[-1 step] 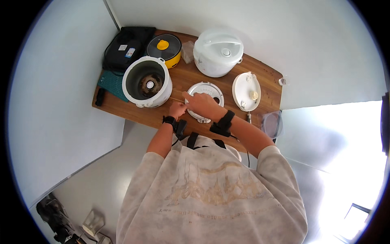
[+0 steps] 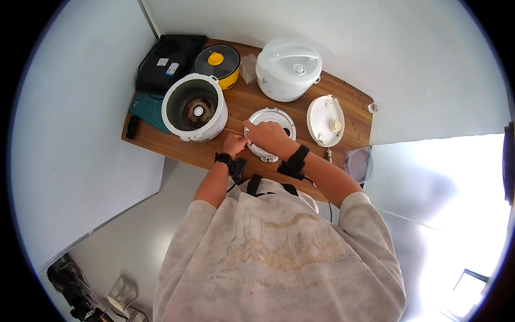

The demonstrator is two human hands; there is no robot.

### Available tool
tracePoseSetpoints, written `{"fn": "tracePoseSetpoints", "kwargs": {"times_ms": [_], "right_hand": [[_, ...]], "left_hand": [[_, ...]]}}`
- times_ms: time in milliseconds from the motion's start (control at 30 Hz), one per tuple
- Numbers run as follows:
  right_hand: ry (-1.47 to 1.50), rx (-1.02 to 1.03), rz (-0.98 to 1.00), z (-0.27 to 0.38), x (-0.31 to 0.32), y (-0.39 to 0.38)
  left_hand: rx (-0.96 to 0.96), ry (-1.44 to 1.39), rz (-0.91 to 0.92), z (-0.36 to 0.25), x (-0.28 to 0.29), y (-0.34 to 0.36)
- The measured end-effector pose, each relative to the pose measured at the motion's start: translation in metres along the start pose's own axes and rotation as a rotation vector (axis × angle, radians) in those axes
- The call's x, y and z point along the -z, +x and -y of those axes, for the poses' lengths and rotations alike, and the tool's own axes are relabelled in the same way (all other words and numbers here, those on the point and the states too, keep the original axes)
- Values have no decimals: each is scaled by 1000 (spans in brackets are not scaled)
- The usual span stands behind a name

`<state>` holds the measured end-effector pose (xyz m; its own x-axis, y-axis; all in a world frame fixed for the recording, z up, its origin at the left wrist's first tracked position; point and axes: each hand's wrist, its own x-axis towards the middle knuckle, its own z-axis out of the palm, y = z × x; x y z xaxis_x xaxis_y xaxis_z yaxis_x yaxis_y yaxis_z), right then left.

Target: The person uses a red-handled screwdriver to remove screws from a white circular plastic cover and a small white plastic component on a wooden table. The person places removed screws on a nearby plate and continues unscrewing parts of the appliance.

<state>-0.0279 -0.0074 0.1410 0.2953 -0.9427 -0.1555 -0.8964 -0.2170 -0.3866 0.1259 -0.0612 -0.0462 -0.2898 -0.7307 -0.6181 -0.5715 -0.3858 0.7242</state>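
A round, silver inner lid [image 2: 274, 114] with a white rim and a dark hole lies on the wooden table in front of me. My left hand [image 2: 235, 144] is at its left edge, fingers closed together; what is between the fingertips is too small to tell. Over the lid's near left part reaches my right hand [image 2: 270, 137], its fingers curled and its fingertips close to the left ones. That hand covers part of the lid and hides whatever it grips. To the left stands a white rice cooker body [image 2: 217, 121], uncovered, with a stained bottom inside.
A closed white rice cooker [image 2: 286, 80] stands at the back, with a white oval cover [image 2: 323, 115] to its right. Behind the uncovered body are a yellow pot [image 2: 229, 80], a black bag [image 2: 155, 75] and a green mat [image 2: 148, 111]. A clear plastic container [image 2: 360, 163] is at right.
My right hand has shifted very slightly to the right over the lid. My left hand and the things on the table look unchanged.
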Motion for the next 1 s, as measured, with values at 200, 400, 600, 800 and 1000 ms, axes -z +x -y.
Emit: {"fn": "tracePoseSetpoints", "kwargs": {"times_ms": [200,400,600,800,1000], "right_hand": [[85,199,-124,-10,-13,-8],[1,-115,130,16,12,0],[47,187,-112,-12,-11,-6],[-37,26,-14,-9,-3,-2],[67,171,-12,-13,-12,-6]], "left_hand": [[9,0,8,1,-2,2],[13,27,-17,11,-1,6],[-14,90,-14,4,-3,3],[8,1,-6,4,0,0],[3,-55,-26,3,-3,0]]}}
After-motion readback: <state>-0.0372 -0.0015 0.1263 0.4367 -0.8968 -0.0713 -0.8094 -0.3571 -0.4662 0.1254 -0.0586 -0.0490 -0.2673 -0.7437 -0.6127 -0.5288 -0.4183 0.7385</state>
